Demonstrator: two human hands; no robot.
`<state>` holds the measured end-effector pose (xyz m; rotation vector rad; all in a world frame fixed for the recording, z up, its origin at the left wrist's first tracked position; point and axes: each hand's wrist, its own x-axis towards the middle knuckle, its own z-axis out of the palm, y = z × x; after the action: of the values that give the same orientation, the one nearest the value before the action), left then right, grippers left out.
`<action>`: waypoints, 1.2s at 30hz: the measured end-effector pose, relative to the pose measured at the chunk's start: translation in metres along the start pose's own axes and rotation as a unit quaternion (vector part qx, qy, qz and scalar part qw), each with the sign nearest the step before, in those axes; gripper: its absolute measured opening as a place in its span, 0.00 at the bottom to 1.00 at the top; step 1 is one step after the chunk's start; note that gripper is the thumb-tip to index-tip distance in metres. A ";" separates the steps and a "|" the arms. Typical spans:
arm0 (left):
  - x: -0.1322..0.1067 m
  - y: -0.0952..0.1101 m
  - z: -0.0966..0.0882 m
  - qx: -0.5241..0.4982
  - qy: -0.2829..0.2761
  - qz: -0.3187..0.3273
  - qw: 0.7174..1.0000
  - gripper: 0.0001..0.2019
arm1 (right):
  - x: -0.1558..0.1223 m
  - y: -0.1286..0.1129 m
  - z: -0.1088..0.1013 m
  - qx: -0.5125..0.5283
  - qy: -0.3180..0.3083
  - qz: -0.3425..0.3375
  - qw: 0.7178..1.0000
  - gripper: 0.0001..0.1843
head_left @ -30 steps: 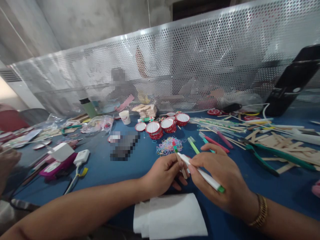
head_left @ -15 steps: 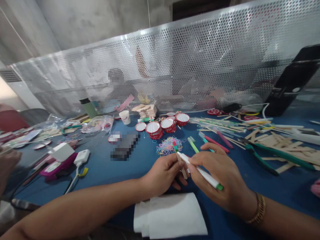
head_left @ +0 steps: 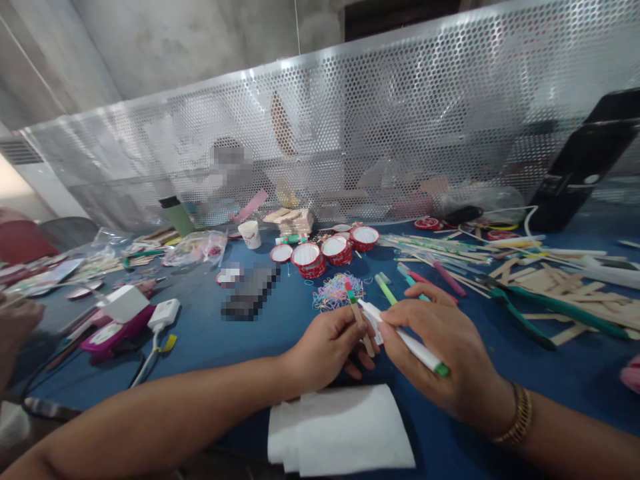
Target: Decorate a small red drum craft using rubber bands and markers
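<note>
My left hand (head_left: pixel 327 347) pinches a wooden craft stick (head_left: pixel 361 321) whose far end is coloured red and green. My right hand (head_left: pixel 443 360) grips a white marker with a green end (head_left: pixel 407 340), its tip resting against the stick just above my left fingers. Both hands hover over the blue table (head_left: pixel 240 340), close together in the lower middle of the view. A gold bracelet sits on my right wrist.
Folded white tissue (head_left: pixel 340 430) lies just below my hands. Beyond them are coloured rubber bands (head_left: pixel 335 292), red-rimmed caps (head_left: pixel 327 250), markers, loose wooden sticks and green-handled pliers (head_left: pixel 530 310) at right. A charger (head_left: pixel 163 315) and a pink box lie at left. A perforated metal screen (head_left: pixel 350 133) backs the table.
The marker tip has shifted slightly along the stick; my right hand moved a little. My left hand holds still.
</note>
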<state>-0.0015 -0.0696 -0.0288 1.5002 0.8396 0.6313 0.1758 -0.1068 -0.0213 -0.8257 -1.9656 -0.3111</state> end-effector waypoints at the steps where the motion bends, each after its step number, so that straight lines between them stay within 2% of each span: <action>1: 0.000 0.000 0.000 -0.001 0.000 0.002 1.000 0.21 | 0.000 0.000 0.000 0.000 -0.003 0.000 1.000 0.03; 36: 0.000 -0.001 -0.001 0.003 -0.005 0.001 1.000 0.21 | 0.003 0.000 -0.001 -0.008 -0.002 -0.002 1.000 0.03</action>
<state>-0.0021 -0.0692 -0.0299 1.5081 0.8336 0.6237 0.1752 -0.1065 -0.0186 -0.8330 -1.9705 -0.3298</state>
